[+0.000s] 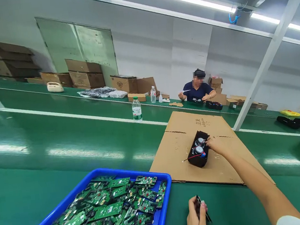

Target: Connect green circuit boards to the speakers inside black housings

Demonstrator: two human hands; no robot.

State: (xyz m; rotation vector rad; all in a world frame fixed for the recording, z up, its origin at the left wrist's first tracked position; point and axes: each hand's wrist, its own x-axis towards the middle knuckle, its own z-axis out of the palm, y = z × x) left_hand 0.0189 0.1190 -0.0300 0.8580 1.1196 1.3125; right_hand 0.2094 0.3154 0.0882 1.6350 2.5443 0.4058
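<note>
Blue tray (134,172): heaped with green circuit boards (109,211) | Left hand (194,220): fingers pinch a thin board (208,217) right of tray | Black housing (200,161): on flattened cardboard (170,160), two round units (197,150) inside | Right hand (214,145): fingers at housing's right rim; grip cannot be confirmed.

A plain, pale, near-white sleeve (290,221) with a smooth, rounded edge covers the upper part of the right arm (258,187), at the lower right corner. Below that edge the slender arm is uncovered down to the bare right hand (213,144). The left hand (197,216) is bare too, its fingers slim and tapering.
</note>
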